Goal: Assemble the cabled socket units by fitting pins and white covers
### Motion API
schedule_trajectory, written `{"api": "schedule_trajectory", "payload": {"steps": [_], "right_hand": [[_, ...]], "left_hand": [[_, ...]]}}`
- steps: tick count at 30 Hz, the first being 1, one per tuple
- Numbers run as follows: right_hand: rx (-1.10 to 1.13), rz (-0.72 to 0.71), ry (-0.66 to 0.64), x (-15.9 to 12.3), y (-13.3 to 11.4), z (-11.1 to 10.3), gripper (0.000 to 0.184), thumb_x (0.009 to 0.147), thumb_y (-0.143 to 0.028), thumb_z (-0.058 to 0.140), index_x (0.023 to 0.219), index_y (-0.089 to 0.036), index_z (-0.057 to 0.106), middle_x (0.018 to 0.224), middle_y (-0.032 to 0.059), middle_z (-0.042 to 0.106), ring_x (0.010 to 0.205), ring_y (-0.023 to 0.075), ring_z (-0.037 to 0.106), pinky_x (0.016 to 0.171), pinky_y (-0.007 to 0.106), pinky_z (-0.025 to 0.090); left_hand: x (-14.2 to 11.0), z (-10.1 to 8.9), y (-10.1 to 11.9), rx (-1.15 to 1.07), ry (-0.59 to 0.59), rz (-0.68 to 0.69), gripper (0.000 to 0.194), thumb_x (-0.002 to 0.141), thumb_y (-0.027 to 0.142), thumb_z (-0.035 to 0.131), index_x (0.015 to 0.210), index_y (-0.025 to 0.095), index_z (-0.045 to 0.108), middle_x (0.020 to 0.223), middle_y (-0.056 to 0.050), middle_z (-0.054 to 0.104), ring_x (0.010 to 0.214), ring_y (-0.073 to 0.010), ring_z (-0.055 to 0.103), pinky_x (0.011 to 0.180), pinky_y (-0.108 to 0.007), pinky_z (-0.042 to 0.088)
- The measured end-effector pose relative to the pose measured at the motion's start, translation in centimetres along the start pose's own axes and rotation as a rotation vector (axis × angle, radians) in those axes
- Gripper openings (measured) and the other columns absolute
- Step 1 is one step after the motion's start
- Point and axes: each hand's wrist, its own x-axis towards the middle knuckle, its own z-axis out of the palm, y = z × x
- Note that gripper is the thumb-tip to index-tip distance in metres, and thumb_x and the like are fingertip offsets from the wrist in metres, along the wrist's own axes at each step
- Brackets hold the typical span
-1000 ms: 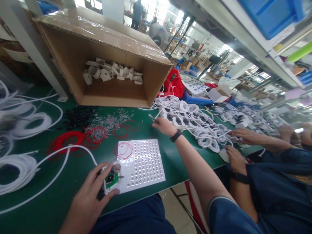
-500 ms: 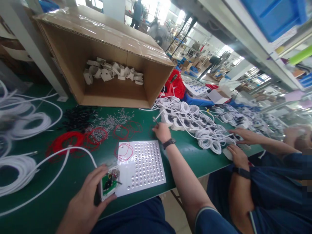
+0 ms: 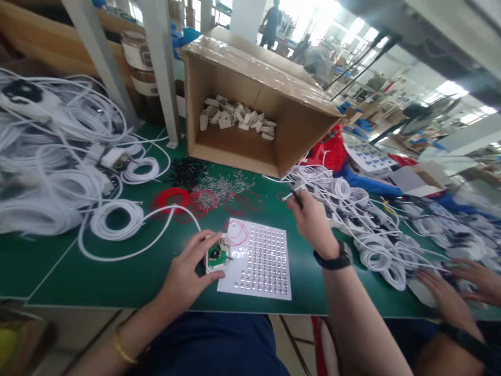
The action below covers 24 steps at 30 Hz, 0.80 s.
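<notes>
My left hand [image 3: 187, 272] grips a small white housing with a green circuit board [image 3: 216, 256] at the near left corner of a white perforated plate [image 3: 261, 261]. A white cable [image 3: 133, 253] runs from the housing to the left. My right hand [image 3: 312, 221], with a black watch on the wrist, is raised over the green table [image 3: 129, 274] and pinches a thin dark tool [image 3: 294, 195] beside coiled white cables. Red wire loops [image 3: 203, 200] and small metal pins [image 3: 225, 185] lie beyond the plate.
An open cardboard box [image 3: 250, 109] with white plastic parts lies on its side at the back. Piles of coiled white cable [image 3: 50, 156] fill the left. More cable coils with sockets [image 3: 368, 224] lie to the right, where a co-worker's hands [image 3: 457, 284] work.
The view has swung left and pulled back, showing more cable piles. My right hand has lifted from the table and drawn nearer. The left hand still holds the housing.
</notes>
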Motion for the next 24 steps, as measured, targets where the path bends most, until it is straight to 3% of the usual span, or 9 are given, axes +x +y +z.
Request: {"api": "schedule_trajectory", "payload": {"steps": [2,5,7,10,13,15,24], "right_hand": [[0.098,-0.154,0.008,-1.2,-2.8,-2.7,0.009,0.088,-0.023,0.046,0.080,-0.020,0.048,0.070,0.0024,0.058,0.062,0.0172,0.054,0.056,0.027,0.036],[0.257,-0.322,-0.104,-4.2,-7.5,-5.0,0.012,0.088,-0.019,0.047,0.077,-0.023,0.047,0.064,-0.0011,0.054,0.055,0.0135,0.050,0.050,0.023,0.034],[0.371,-0.384,-0.236,-6.2,-10.1,-4.6,0.012,0.087,-0.016,0.049,0.079,-0.024,0.047,0.065,-0.0022,0.055,0.054,0.0126,0.050,0.048,0.022,0.035],[0.387,-0.427,-0.374,-8.2,-12.6,-1.6,0.014,0.083,-0.010,0.050,0.083,-0.024,0.048,0.073,-0.0005,0.061,0.060,0.0146,0.056,0.051,0.024,0.037],[0.254,-0.419,-0.364,-8.4,-13.4,1.9,0.015,0.083,-0.008,0.045,0.088,-0.022,0.049,0.079,0.0030,0.063,0.063,0.0179,0.059,0.052,0.027,0.035],[0.209,-0.396,-0.348,-7.9,-13.3,3.2,0.015,0.084,-0.008,0.045,0.090,-0.021,0.049,0.082,0.0040,0.064,0.065,0.0189,0.059,0.053,0.028,0.034],[0.376,-0.294,-0.270,-6.4,-12.9,2.9,0.007,0.090,-0.019,0.046,0.084,-0.021,0.049,0.077,0.0021,0.060,0.066,0.0171,0.056,0.058,0.026,0.036]], "left_hand": [[0.2,-0.1,0.2,-0.042,0.019,-0.007,0.058,0.072,0.031,0.070,0.126,0.027,0.050,0.127,-0.008,0.053,0.119,-0.0251,0.052,0.101,-0.041,0.044],[0.4,-0.2,0.3,-0.116,0.035,-0.021,0.058,0.071,0.034,0.072,0.125,0.026,0.051,0.127,-0.009,0.052,0.119,-0.0262,0.051,0.100,-0.043,0.044],[0.4,-0.3,0.3,-0.168,0.045,-0.036,0.058,0.071,0.036,0.071,0.125,0.024,0.051,0.127,-0.010,0.051,0.119,-0.0274,0.050,0.100,-0.045,0.044],[0.3,-0.6,0.1,-0.233,0.066,-0.062,0.054,0.074,0.037,0.068,0.123,0.023,0.052,0.126,-0.011,0.051,0.118,-0.0278,0.051,0.101,-0.045,0.043],[0.1,-1.0,-0.2,-0.268,0.092,-0.034,0.052,0.073,0.034,0.069,0.121,0.023,0.053,0.125,-0.011,0.050,0.118,-0.0278,0.050,0.102,-0.044,0.041],[0.0,-1.2,-0.3,-0.274,0.099,-0.001,0.056,0.070,0.033,0.073,0.121,0.024,0.052,0.124,-0.010,0.051,0.119,-0.0285,0.048,0.103,-0.046,0.040],[-0.4,-1.2,-0.7,-0.351,0.091,-0.063,0.063,0.064,0.035,0.078,0.119,0.024,0.051,0.125,-0.010,0.049,0.115,-0.0285,0.053,0.098,-0.048,0.046]]}}
